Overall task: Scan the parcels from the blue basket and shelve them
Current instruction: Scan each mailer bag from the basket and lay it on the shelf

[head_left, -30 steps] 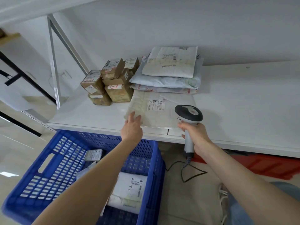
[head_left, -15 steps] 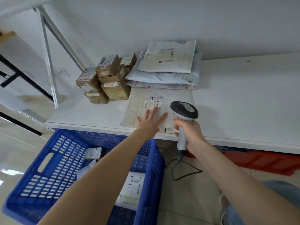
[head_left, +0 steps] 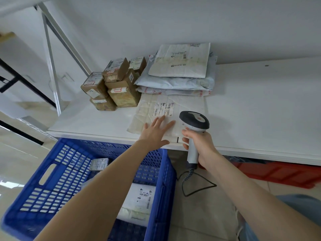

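The white shelf [head_left: 260, 101] spans the upper view. The blue basket [head_left: 52, 197] sits at seven o'clock with a white parcel [head_left: 137, 202] inside. A flat parcel [head_left: 187, 106] lies at the shelf's front edge under the left hand [head_left: 154, 133], whose fingers are spread flat. At three o'clock of that hand, the right hand [head_left: 203, 146] clamps its fingers round the scanner [head_left: 194, 119] handle.

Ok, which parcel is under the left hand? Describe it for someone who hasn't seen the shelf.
Start at the white shelf board above the blue plastic basket. At its front edge, before the stacked soft mailer bags and right of the brown cardboard boxes, lies a flat whitish mailer. Alone among its neighbours it is unstacked, with the left hand flat on it.
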